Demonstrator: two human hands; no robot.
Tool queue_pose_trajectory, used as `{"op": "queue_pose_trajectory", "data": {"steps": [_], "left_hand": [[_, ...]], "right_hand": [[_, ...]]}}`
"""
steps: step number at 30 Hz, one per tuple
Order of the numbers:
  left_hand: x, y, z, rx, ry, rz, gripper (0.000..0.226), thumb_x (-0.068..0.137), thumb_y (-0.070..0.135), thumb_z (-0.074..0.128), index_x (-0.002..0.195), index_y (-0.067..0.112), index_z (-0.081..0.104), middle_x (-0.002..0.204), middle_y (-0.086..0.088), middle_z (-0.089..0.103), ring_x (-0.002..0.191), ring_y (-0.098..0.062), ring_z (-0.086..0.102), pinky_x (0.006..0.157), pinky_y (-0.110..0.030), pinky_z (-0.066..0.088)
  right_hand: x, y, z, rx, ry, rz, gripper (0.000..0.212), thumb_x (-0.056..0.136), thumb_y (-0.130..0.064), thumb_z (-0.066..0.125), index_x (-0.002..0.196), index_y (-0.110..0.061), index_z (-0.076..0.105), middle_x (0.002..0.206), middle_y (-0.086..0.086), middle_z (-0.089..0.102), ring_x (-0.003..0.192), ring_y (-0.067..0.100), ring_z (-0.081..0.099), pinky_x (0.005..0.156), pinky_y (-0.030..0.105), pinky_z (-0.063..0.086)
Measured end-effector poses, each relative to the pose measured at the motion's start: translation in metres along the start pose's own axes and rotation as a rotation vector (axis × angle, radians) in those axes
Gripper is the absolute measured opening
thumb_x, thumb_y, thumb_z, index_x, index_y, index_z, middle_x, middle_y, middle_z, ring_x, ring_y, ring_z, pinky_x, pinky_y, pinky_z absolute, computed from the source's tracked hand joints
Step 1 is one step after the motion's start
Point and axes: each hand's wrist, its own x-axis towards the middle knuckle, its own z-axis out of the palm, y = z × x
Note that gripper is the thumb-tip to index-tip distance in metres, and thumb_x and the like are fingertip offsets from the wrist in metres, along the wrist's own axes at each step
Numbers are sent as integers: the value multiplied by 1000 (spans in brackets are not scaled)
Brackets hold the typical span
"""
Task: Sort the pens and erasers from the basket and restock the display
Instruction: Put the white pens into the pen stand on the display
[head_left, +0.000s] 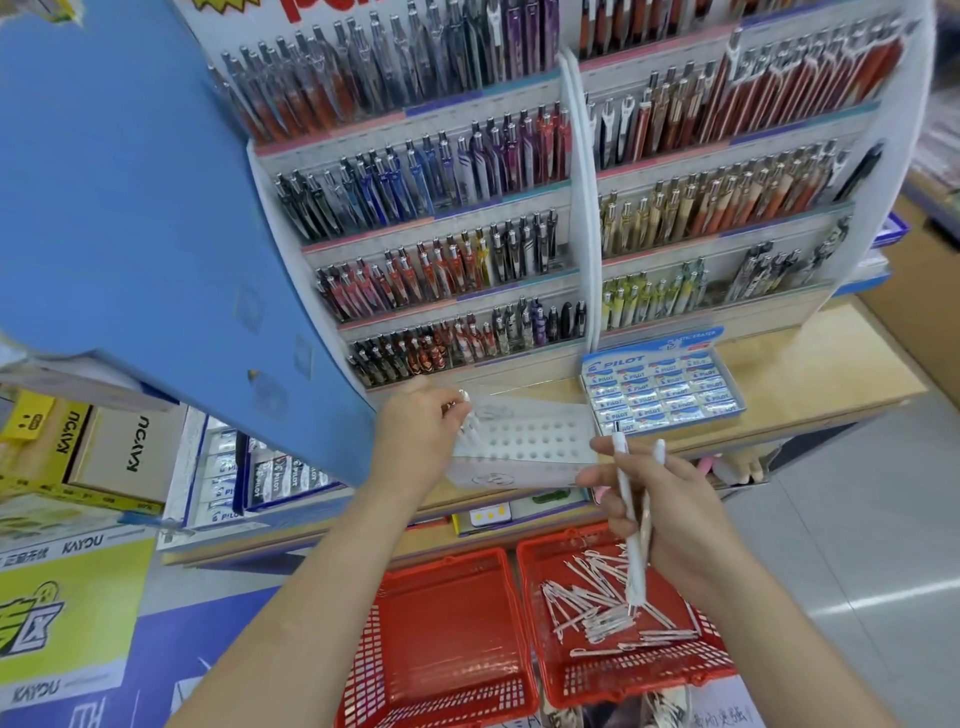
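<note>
1. The left hand (415, 436) pinches a white pen (470, 427) at the left end of a clear holed rack (540, 441), which sits on the shelf (805, 364) under the display (582, 208). Most of the rack's holes look empty.
2. The right hand (670, 519) grasps a bundle of white pens (631, 530), held upright just right of the rack.
3. To do this step well, I would line the pen's tip up over one hole, lower it straight, and let go only once it stands by itself. Filling hole by hole from the left should keep the rows tidy.
4. The rack looks light and may slide, so a gentle push is safer than a jab.
5. It helps to keep the bundle near the rack, so the left hand can draw one pen at a time.
6. More white pens (602, 603) lie loose in the right red basket (639, 675). The left basket (447, 623) shows no stock.
7. The erasers (654, 397), boxed just right of the rack, read "PILOT", as do boxes (275, 478) lower left.
8. Cartons (135, 447) and yellow signs at the left read "KAYOU".
9. The red letters at the top are cut off, and the handwriting at the bottom right is too small to read.
</note>
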Motion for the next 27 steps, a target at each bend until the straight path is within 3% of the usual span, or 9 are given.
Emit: {"op": "queue_pose_trajectory", "data": {"steps": [3,6,9,13,16,19,21,23,27], "left_hand": [[1,-3,3,12,-20,-12,17,89,26,63,97,17,75,83,1,55,81,-19,54,73,-33,44],[3,-4,5,33,-23,-25,16,87,27,65,95,19,75,84,0,53,85,-20,53,73,-35,45],[4,-3,10,60,-21,-28,16,87,28,65,94,18,75,82,2,47,83,-15,45,68,-29,35],[5,-2,14,134,-37,-1,20,90,32,59,96,19,73,81,4,44,85,-11,37,67,-25,27],[5,-2,11,157,-59,-26,23,89,37,59,98,21,72,84,6,47,91,-13,42,69,-27,33],[-3,5,5,238,-7,-13,27,89,35,58,109,19,68,96,1,55,97,-20,45,78,-33,41],[-13,18,-2,250,89,48,22,89,29,58,104,17,70,95,-3,58,93,-22,47,78,-37,44],[-24,38,-11,19,41,35,21,92,28,55,92,15,72,84,-2,60,82,-17,50,73,-36,44],[-38,77,-29,-800,-360,-301,23,93,26,55,89,8,70,61,-4,55,52,-11,47,50,-25,44]], "right_hand": [[-1,-3,-2,32,-70,-2,21,99,-18,45,113,-9,58,75,18,63,49,20,47,42,25,41],[-2,-4,0,-7,-119,-32,23,96,-28,48,113,-15,58,67,15,57,37,17,39,39,23,34],[-1,-5,1,-46,-131,-31,30,94,-31,50,110,-8,60,60,9,50,38,12,31,37,20,26],[-2,-7,3,-40,-166,38,28,97,-23,48,108,-3,64,61,7,49,45,12,35,39,21,28],[-4,-9,6,-26,-222,40,26,98,-12,44,114,-4,64,66,8,49,51,15,40,45,24,34],[-10,-13,9,-66,-291,4,27,98,-21,45,118,-16,62,64,10,50,49,19,47,45,27,39],[-13,-15,11,-124,-322,-23,27,95,-28,47,117,-21,62,61,10,49,43,19,45,43,24,37],[-14,-16,14,-212,-310,-61,25,94,-30,49,112,-22,65,58,8,47,39,17,40,40,22,31],[-14,-14,19,-513,-261,-184,13,92,-28,60,100,-25,69,53,2,46,40,14,37,43,26,28]]}}
